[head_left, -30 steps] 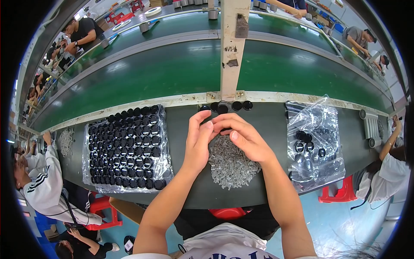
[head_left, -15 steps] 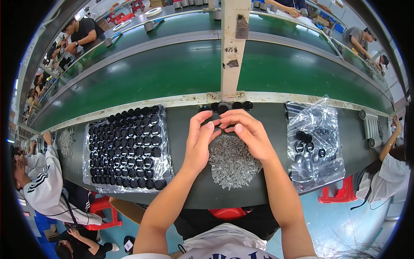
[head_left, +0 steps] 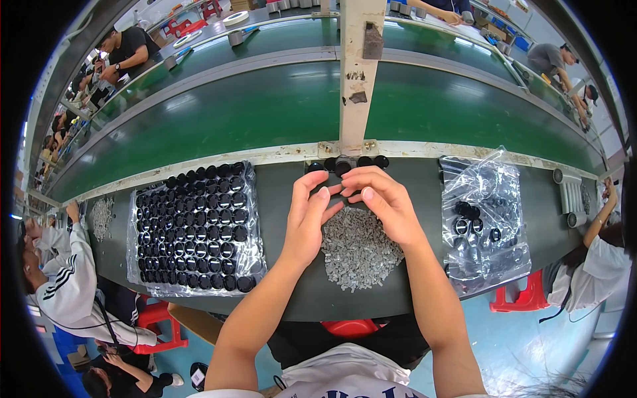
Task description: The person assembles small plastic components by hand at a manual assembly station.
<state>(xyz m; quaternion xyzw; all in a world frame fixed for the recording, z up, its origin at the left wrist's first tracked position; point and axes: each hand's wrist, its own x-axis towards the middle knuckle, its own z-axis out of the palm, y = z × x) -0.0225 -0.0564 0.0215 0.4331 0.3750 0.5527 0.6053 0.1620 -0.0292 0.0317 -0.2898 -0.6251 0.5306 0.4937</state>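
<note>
My left hand (head_left: 309, 217) and my right hand (head_left: 386, 207) meet at the far end of a heap of small grey, clear-looking pieces (head_left: 361, 255). Both have bent fingers, with the fingertips close together. Whatever they pinch, if anything, is too small or too hidden to make out. Just beyond the fingertips, several black round caps (head_left: 381, 162) stand in a short row by the rail. To the left, rows of glossy black round caps (head_left: 192, 229) cover a clear plastic sheet (head_left: 257, 262).
At the right lies a clear plastic bag (head_left: 488, 265) with a few black caps on it. A pale post (head_left: 353, 86) rises behind my hands, before the green conveyor belt (head_left: 245, 109). Co-workers sit on both sides. Grey cylinders (head_left: 570, 199) stand at the far right.
My fingers have shifted only slightly; both hands keep the same place over the heap's far end. The person at the left has moved a little.
</note>
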